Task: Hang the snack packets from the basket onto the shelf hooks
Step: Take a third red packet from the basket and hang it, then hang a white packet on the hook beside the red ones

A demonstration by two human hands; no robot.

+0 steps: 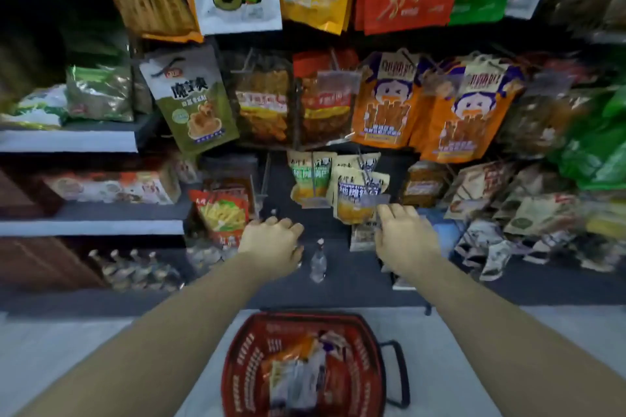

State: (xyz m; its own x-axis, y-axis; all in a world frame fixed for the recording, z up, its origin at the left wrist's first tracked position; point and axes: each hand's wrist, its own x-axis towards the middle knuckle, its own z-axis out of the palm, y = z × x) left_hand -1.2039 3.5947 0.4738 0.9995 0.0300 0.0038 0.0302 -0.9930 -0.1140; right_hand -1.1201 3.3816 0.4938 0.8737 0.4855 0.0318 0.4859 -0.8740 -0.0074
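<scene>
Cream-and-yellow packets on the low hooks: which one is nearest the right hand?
The front right packet, hanging lowest of the group, just above the right hand. The other cream-and-yellow packets hang further left and higher, apart from both hands.

1. The snack packets (pixel 379 105) on the hooks look like shiny plastic.
2. The red basket (pixel 237 366) is hard plastic with small holes in its sides.
3. The hooks (pixel 265 176) look like thin metal.
4. The floor (pixel 84 349) is smooth and pale.
</scene>
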